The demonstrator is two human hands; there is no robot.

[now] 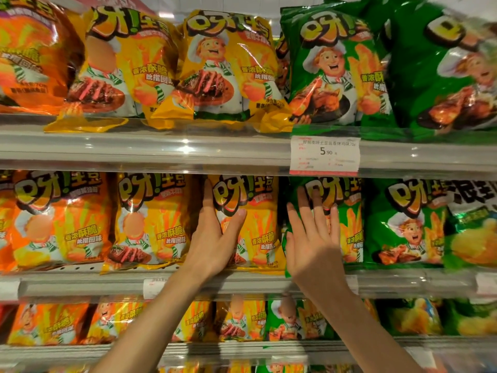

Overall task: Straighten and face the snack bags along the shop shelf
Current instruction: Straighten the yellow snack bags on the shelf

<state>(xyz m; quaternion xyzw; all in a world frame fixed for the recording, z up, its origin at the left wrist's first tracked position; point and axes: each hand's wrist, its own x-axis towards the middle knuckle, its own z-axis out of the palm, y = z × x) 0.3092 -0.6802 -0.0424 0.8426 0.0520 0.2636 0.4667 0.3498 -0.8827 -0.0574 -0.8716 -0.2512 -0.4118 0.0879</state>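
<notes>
On the middle shelf (pixel 242 285) a yellow snack bag (pixel 258 224) stands upright, front outward. My left hand (pixel 215 238) holds its left edge, fingers behind the side and thumb across the front. Right beside it stands a green snack bag (pixel 347 211). My right hand (pixel 314 243) lies flat on the green bag's left front with straight, spread fingers. Both bags show their printed chef and logo.
Orange (pixel 53 222) and yellow bags (pixel 150 222) fill the middle shelf to the left, green bags (pixel 403 224) to the right. The upper shelf holds yellow bags (pixel 226 68) leaning over its lip and green ones (pixel 328 68), with a price tag (pixel 325 155). More bags fill the lower shelf (pixel 242 316).
</notes>
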